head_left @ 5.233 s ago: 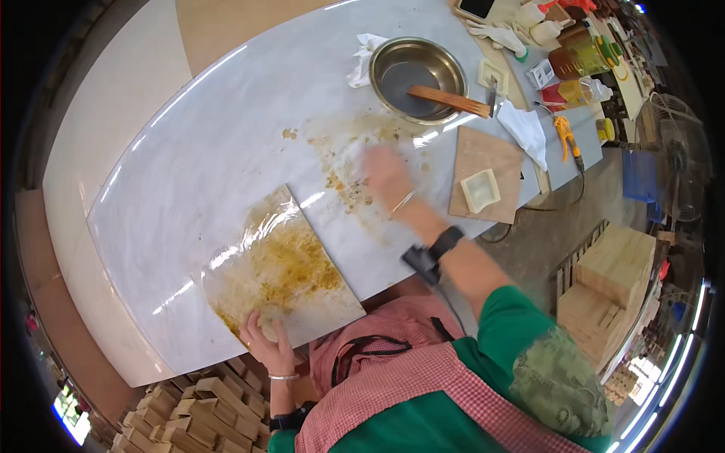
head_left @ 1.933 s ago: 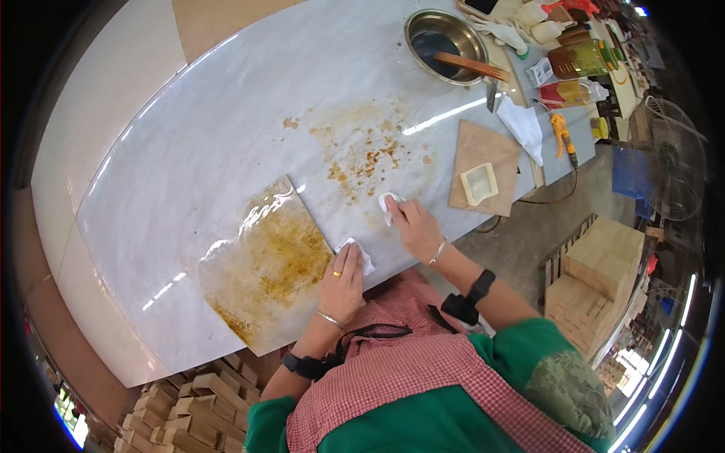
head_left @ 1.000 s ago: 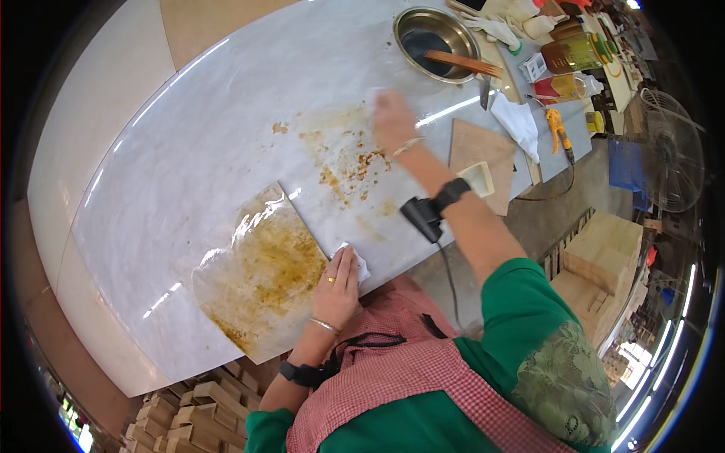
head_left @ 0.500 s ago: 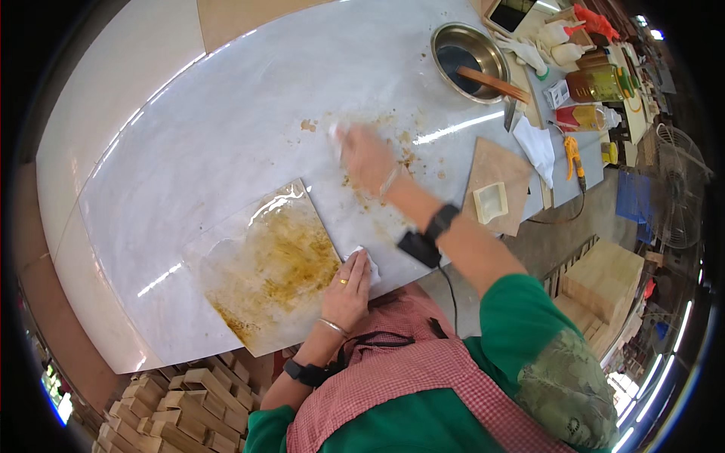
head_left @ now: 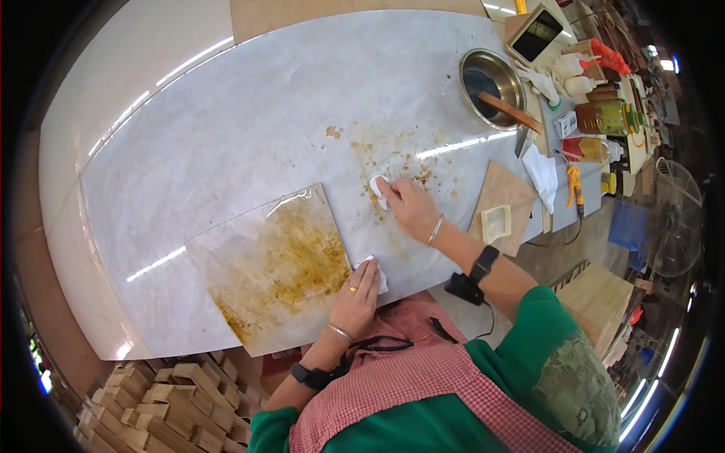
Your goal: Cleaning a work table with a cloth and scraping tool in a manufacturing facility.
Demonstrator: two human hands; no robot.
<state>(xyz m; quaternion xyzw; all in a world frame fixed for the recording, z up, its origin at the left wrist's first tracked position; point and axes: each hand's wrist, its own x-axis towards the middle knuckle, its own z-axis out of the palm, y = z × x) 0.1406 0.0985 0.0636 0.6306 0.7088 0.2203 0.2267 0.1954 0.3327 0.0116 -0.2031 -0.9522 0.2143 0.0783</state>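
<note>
The right hand [head_left: 411, 208] pinches a crumpled, soft white cloth [head_left: 377, 190] in nearly closed fingers over brown spatter [head_left: 423, 178], its long axis pointing away from the person, slightly left. The left hand [head_left: 355, 302], fingers straight and together, rests on a second white cloth [head_left: 383, 282]; whether it grips is unclear. A thin, glossy, yellow-stained panel [head_left: 264, 264] lies beside, reaching the near edge. Smooth gray tabletop [head_left: 226, 113] gives room beyond.
</note>
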